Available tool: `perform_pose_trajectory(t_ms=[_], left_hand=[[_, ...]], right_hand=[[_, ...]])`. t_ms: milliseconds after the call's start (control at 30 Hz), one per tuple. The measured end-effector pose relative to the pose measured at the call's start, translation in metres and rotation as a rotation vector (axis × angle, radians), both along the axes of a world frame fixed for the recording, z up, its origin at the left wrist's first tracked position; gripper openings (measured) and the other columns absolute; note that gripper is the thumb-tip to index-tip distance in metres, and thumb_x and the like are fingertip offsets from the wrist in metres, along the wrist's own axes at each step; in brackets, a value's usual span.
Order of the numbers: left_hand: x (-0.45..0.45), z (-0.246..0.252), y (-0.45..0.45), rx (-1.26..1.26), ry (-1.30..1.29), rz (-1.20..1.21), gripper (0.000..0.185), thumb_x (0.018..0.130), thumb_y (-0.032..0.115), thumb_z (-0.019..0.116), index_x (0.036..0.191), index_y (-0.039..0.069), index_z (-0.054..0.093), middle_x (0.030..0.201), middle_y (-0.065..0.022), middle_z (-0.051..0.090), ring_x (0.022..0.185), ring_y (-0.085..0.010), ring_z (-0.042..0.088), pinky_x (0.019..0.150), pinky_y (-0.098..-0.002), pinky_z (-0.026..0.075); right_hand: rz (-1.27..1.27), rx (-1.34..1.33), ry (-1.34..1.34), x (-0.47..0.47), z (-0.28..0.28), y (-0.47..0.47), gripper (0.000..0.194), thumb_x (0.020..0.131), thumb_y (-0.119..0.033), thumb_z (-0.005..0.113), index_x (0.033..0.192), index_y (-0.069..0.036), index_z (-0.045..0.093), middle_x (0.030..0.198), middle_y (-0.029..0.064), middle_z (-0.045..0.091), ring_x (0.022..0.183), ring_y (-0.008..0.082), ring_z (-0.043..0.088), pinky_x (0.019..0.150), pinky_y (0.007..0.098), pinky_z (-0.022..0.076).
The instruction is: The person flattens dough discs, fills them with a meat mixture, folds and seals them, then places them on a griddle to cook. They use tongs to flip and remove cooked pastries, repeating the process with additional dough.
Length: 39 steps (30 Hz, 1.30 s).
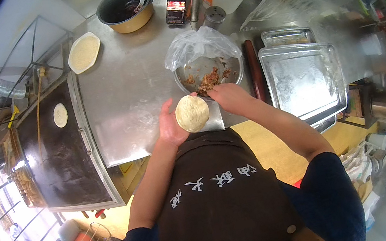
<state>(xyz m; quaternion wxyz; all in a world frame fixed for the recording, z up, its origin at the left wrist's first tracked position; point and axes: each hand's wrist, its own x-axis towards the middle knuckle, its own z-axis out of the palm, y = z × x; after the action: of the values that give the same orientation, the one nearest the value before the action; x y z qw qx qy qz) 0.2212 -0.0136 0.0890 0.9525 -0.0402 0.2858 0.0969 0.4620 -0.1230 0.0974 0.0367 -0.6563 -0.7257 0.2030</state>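
Observation:
A flat round of pale dough rests on the palm and fingers of my left hand, in front of my apron. My right hand reaches over the near rim of a steel bowl, its fingertips at a clump of brown, crumbly filling. The fingers are curled, and I cannot tell whether they pinch any of it. Clear plastic film is bunched over the bowl's far side. Smaller bits of filling cling to the bowl's inside.
A dark red rolling pin lies between the bowl and metal trays. At left, another dough round sits on a dark griddle. Farther back are a plate of pale grains, a pot, a phone and a shaker.

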Motion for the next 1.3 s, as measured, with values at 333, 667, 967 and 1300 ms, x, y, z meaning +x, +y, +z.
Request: perform_pose_trajectory(t_ms=[333, 667, 967, 1300], left_hand=[[-0.001, -0.008, 0.002, 0.066, -0.045, -0.052, 0.077, 0.11, 0.055, 0.032, 0.158, -0.001, 0.053, 0.146, -0.0191, 0.067, 0.133, -0.0369, 0.066, 0.118, -0.0545, 0.048], [-0.001, 0.002, 0.005, 0.169, 0.022, -0.056, 0.077, 0.109, 0.056, 0.035, 0.16, 0.0, 0.052, 0.147, -0.0194, 0.067, 0.134, -0.0395, 0.065, 0.119, -0.0567, 0.047], [-0.004, -0.004, 0.009, 0.111, -0.033, -0.026, 0.077, 0.109, 0.057, 0.037, 0.16, 0.0, 0.051, 0.149, -0.0199, 0.065, 0.135, -0.0398, 0.064, 0.12, -0.0587, 0.046], [-0.005, -0.005, 0.01, 0.065, -0.036, -0.002, 0.077, 0.109, 0.056, 0.036, 0.158, -0.002, 0.051, 0.149, -0.0202, 0.065, 0.136, -0.0417, 0.064, 0.119, -0.0619, 0.046]], right_hand=[[-0.143, 0.023, -0.06, 0.03, 0.026, -0.034, 0.031, 0.096, -0.007, 0.061, 0.125, -0.002, 0.072, 0.106, 0.016, 0.074, 0.102, 0.0366, 0.073, 0.087, 0.0485, 0.0596], [-0.53, 0.052, 0.127, -0.02, -0.026, -0.03, 0.016, 0.102, -0.012, 0.057, 0.101, -0.001, 0.068, 0.094, 0.0261, 0.073, 0.089, 0.0489, 0.071, 0.075, 0.0589, 0.0567], [-0.482, 0.166, 0.335, -0.017, -0.025, -0.024, 0.022, 0.105, -0.016, 0.056, 0.108, 0.001, 0.07, 0.097, 0.0251, 0.076, 0.093, 0.0454, 0.074, 0.083, 0.0569, 0.0588], [-0.731, -0.076, 0.72, 0.016, -0.004, -0.029, 0.033, 0.111, -0.024, 0.059, 0.133, -0.005, 0.075, 0.088, 0.015, 0.074, 0.08, 0.0256, 0.071, 0.078, 0.0378, 0.0565]])
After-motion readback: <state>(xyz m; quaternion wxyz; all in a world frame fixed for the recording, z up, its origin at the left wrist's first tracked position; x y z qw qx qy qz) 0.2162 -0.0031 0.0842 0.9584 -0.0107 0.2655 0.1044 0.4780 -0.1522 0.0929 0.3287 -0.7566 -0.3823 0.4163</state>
